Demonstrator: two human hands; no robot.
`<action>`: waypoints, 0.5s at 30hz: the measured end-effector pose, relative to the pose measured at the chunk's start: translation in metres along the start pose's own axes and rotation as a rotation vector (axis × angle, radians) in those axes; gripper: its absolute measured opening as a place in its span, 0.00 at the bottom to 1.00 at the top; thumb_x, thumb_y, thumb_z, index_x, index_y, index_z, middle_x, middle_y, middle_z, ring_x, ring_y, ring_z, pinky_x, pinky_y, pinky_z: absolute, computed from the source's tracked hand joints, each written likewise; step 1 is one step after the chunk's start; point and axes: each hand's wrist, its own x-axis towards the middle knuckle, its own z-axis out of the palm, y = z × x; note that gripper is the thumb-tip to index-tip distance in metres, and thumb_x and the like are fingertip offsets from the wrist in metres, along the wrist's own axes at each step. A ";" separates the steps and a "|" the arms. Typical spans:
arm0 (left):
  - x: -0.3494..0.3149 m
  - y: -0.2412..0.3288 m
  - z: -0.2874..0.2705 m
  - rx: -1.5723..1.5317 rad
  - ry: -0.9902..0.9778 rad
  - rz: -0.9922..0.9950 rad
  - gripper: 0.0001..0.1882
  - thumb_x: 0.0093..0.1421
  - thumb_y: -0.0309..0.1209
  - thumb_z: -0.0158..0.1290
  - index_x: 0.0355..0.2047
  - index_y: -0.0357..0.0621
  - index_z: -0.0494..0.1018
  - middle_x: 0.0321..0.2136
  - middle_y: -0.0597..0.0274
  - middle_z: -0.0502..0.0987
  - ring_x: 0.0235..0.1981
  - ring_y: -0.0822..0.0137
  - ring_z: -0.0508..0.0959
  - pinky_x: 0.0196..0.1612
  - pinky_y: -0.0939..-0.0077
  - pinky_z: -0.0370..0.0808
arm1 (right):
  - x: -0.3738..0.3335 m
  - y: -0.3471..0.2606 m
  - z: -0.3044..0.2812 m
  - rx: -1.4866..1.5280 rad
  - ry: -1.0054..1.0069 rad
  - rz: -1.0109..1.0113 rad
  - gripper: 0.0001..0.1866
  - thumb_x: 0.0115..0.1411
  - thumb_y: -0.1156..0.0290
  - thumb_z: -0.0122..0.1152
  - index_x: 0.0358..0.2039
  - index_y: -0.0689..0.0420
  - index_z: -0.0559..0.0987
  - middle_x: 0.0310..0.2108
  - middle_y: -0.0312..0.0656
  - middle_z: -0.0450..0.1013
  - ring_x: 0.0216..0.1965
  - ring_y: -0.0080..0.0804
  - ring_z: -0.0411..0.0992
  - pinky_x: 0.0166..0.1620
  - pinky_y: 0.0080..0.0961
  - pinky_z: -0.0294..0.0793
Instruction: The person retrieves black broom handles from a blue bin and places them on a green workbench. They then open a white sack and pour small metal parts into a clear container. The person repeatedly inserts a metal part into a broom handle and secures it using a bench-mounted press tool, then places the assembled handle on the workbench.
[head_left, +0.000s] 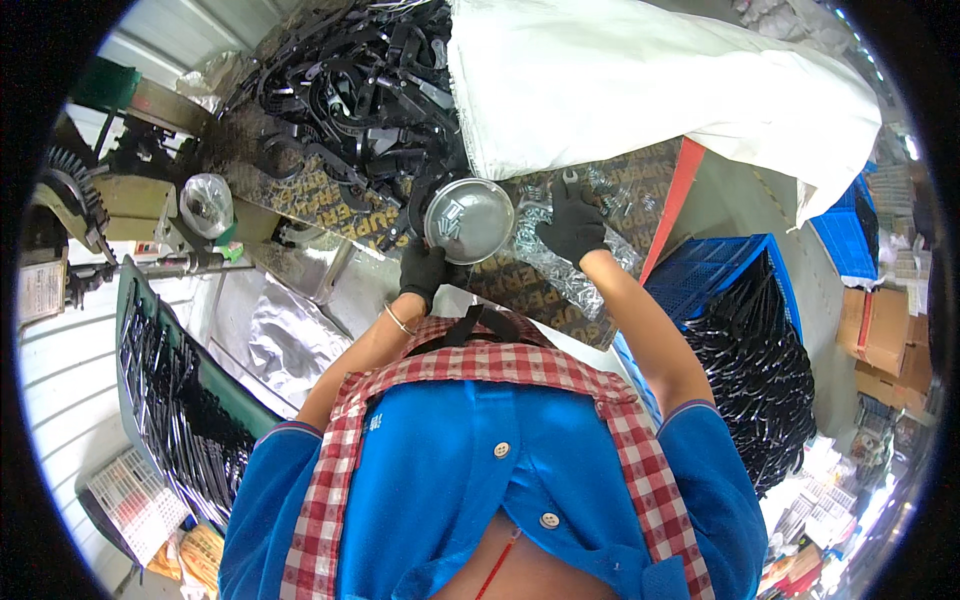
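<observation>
My left hand (pixel 425 272), in a black glove, grips the near left rim of a round shallow bowl (pixel 485 225). A few small silver metal pins or screws (pixel 450 220) lie in the bowl, toward its left side. Just right of it, my right hand (pixel 574 225), also gloved in black, rests over a clear plastic bag (pixel 570 280) with many small silver fasteners (pixel 530 230) spilling at its mouth. Its thumb and forefinger are apart; the fingertips partly hide what lies under them.
Black curved plastic parts (pixel 370 90) are heaped at the back left of the printed board table (pixel 540 300). A white sack (pixel 640 80) covers its back right. Blue crates (pixel 725 270) with black parts stand right; a green bin (pixel 190 370) of black rods stands left, below machinery (pixel 130 210).
</observation>
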 end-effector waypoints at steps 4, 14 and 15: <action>-0.028 0.041 -0.004 0.101 0.108 -0.083 0.15 0.51 0.30 0.52 0.39 0.38 0.71 0.27 0.47 0.79 0.29 0.51 0.79 0.32 0.62 0.74 | -0.002 0.060 0.011 0.148 -0.259 0.029 0.14 0.53 0.62 0.52 0.36 0.55 0.79 0.41 0.50 0.74 0.44 0.51 0.71 0.48 0.43 0.69; -0.019 0.080 0.047 0.436 -0.140 0.180 0.29 0.56 0.32 0.52 0.57 0.36 0.61 0.47 0.42 0.73 0.47 0.51 0.74 0.48 0.63 0.70 | -0.011 0.098 -0.054 0.494 -0.162 -0.059 0.15 0.44 0.71 0.58 0.35 0.58 0.77 0.32 0.51 0.74 0.35 0.47 0.73 0.39 0.37 0.72; -0.015 0.085 0.047 0.380 -0.184 0.156 0.29 0.58 0.31 0.51 0.58 0.35 0.59 0.50 0.43 0.72 0.50 0.54 0.72 0.50 0.66 0.69 | -0.004 0.077 -0.062 0.510 -0.045 -0.128 0.16 0.44 0.74 0.58 0.37 0.58 0.77 0.34 0.50 0.74 0.36 0.46 0.73 0.40 0.37 0.72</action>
